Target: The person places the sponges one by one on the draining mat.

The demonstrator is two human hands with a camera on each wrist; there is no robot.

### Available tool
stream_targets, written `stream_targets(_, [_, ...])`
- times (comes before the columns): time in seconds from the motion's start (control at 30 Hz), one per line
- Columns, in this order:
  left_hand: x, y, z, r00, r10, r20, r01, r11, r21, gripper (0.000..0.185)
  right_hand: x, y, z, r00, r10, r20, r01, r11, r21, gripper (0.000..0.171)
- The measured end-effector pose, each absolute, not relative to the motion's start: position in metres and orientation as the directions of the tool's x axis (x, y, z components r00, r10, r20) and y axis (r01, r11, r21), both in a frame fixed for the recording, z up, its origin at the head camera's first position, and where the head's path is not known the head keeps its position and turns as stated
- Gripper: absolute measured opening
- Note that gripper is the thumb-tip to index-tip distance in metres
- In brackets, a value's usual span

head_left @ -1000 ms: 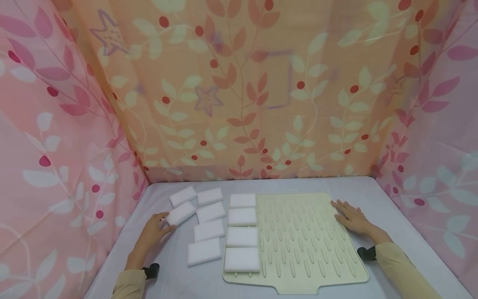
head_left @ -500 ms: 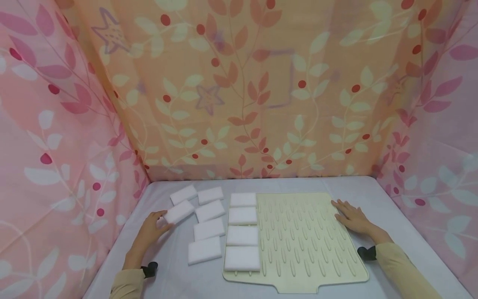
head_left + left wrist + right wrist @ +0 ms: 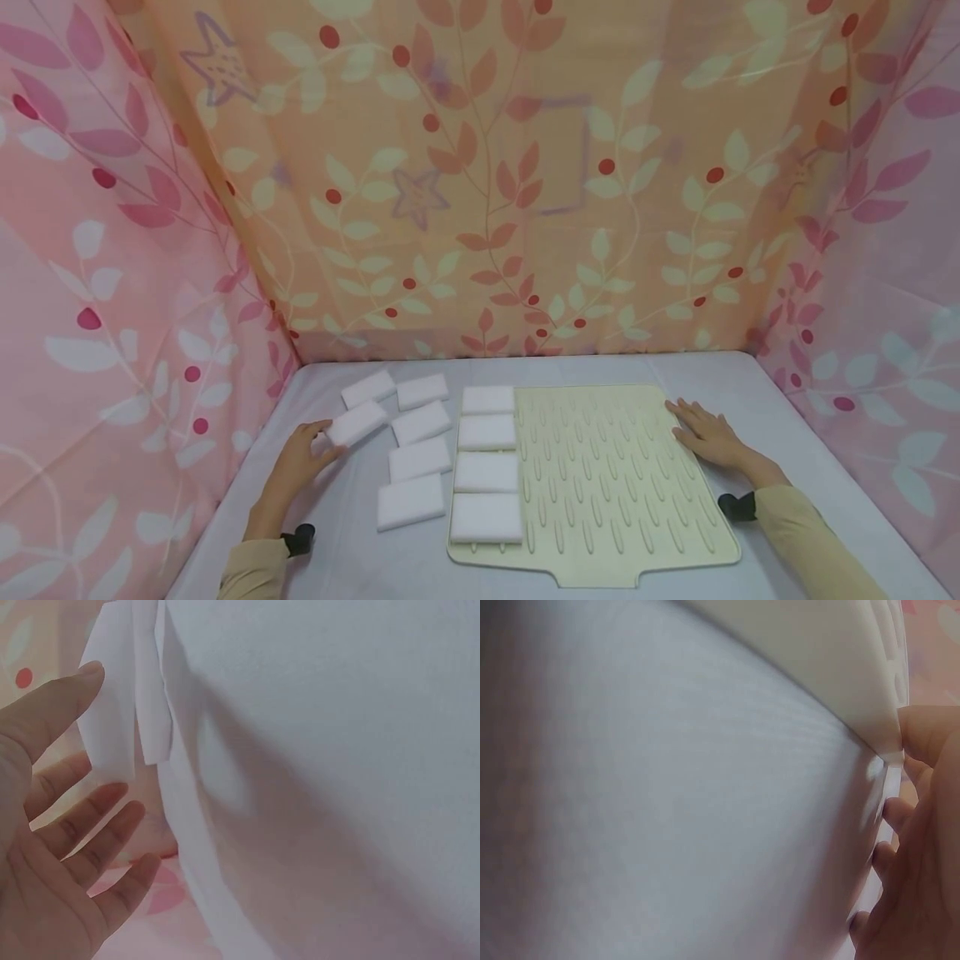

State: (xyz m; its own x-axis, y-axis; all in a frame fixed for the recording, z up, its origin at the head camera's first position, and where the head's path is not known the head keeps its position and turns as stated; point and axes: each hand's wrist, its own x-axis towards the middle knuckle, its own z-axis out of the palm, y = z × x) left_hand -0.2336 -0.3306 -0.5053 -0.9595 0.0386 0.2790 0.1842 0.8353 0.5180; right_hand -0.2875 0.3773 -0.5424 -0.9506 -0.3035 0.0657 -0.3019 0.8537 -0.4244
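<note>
The left hand (image 3: 300,457) pinches a white block (image 3: 357,423) by its near end, thumb on one long side and forefinger on the other; in the wrist view the other fingers spread loosely, away from it. The block seems raised a little from the bench (image 3: 348,542), though the gap is hard to read. A light pinch looks enough, since the block appears soft and could dent; gripped so near one end, its far end could sag or twist, so keeping the wrist level should help.

Just beyond the held block lies an angled block (image 3: 369,389), and to the hand's right are four loose blocks (image 3: 420,460), set roughly in a column. The far corner of the held block comes very near these, so lifting straight up before any sideways travel would likely avoid dragging them.

Farther right of the left hand is a cream ridged board (image 3: 600,500), with four blocks (image 3: 486,472) lined up along its nearer side. The right hand (image 3: 708,437) grasps nothing: its fingers lie extended at the board's opposite edge, touching it; whether they press cannot be told. Resting there, it would be well placed to steady the board.
</note>
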Motion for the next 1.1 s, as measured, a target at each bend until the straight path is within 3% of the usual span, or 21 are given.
stream_targets(0.8, [-0.253,-0.295,-0.490,-0.958,0.108,0.264,0.244,0.790,0.562,0.075,-0.284,0.375,-0.538,-0.952,-0.298,0.073,-0.300,0.851,-0.431,0.057])
stream_targets(1.1, [-0.264,-0.271,-0.482,-0.950,0.163,0.265,0.293,0.754,0.587,0.066,-0.287,0.377,-0.542,-0.953,-0.298,0.056,-0.292,0.851,-0.436,0.058])
